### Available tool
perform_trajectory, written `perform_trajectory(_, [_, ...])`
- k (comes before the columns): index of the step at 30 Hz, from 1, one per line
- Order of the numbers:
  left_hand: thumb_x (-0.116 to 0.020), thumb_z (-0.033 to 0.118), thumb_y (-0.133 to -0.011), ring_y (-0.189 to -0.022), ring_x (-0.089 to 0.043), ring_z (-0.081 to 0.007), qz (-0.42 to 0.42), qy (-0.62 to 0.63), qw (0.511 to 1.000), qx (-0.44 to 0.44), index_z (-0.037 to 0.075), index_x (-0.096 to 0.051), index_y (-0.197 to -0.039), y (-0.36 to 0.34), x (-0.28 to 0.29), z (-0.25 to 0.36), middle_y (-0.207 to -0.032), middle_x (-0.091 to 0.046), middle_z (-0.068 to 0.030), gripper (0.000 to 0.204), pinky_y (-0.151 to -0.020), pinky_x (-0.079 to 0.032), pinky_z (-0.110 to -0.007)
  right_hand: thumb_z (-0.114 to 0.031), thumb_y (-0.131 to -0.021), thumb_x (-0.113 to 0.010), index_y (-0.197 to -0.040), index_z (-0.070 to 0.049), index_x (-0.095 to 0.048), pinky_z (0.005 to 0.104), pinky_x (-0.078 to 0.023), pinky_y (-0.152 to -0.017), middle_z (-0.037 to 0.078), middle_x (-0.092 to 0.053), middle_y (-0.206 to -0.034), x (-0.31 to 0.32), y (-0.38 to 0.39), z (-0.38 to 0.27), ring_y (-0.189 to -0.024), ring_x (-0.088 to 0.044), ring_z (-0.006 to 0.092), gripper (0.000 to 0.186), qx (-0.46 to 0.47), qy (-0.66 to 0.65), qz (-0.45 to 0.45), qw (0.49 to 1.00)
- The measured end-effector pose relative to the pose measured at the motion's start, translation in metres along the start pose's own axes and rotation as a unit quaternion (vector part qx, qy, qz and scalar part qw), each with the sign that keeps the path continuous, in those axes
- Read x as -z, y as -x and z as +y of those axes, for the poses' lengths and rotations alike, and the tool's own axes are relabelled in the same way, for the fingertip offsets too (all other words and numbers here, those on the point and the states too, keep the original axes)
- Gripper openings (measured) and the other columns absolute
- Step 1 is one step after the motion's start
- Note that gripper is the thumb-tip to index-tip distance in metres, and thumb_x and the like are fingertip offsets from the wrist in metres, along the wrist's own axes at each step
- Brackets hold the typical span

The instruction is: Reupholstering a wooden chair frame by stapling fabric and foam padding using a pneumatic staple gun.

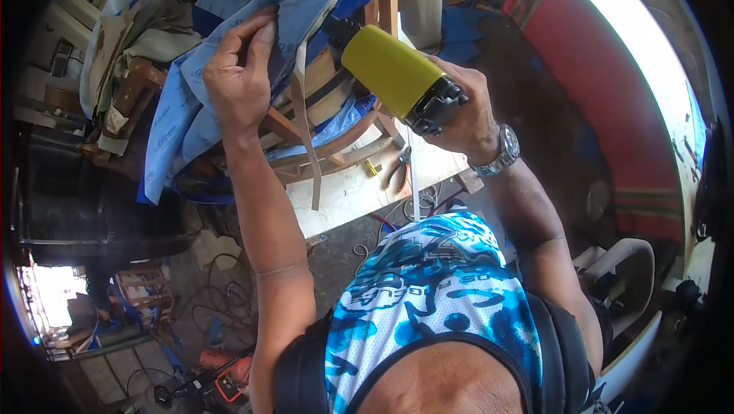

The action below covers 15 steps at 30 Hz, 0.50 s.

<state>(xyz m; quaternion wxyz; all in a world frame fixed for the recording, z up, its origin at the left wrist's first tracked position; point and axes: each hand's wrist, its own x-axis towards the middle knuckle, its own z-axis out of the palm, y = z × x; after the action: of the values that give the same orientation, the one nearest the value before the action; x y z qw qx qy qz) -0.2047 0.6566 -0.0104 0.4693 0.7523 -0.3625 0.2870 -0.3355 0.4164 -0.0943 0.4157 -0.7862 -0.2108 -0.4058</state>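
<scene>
My left hand [238,81] pinches the blue printed lining cloth [294,12] between thumb and fingers, up against a wooden furniture frame [336,155]. In my right hand [472,100] is a yellow-green staple gun [388,66] with a black end. Its black nose points at the cloth's edge beside the frame. Fingers around the tool's handle are mostly hidden behind its body. A narrow pale strip [307,135] hangs from the cloth's edge between my two hands. Loose cloth drapes down to the left of my left wrist.
Below the frame lies a pale board [355,196] bearing pliers [400,169] and a small yellow object [371,167]. Hoses and cords [367,250] trail across the floor. Folded fabric [157,28] is piled at the far left. A red striped cloth panel [585,70] stands at the right.
</scene>
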Motion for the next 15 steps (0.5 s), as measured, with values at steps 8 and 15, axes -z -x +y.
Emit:
perform_trajectory(8, [-0.066, 0.017, -0.099, -0.103, -0.071, -0.0174, 0.002, -0.024, 1.000, -0.016, 0.007, -0.075, -0.115, 0.005, -0.001, 0.001, -0.111, -0.076, -0.0076, 0.021, -0.094, -0.053, -0.031, -0.023, -0.067, -0.091, -0.123, 0.003, -0.064, 0.0323, -0.061, -0.077, 0.016, -0.075, -0.099, -0.002, -0.004, -0.008, -0.087, -0.077, 0.0264, 0.067, 0.004, 0.052, -0.019, 0.998])
perform_trajectory(15, [-0.066, 0.016, -0.099, -0.100, -0.071, -0.0168, -0.004, -0.010, 1.000, -0.020, 0.007, -0.076, -0.114, 0.005, -0.009, 0.006, -0.108, -0.077, -0.0070, 0.020, -0.091, -0.054, -0.030, -0.019, -0.070, -0.087, -0.123, 0.002, -0.064, 0.0330, -0.061, -0.075, 0.016, -0.076, -0.096, -0.005, -0.002, -0.011, -0.083, -0.077, 0.0276, 0.061, 0.007, 0.076, 0.001, 0.997])
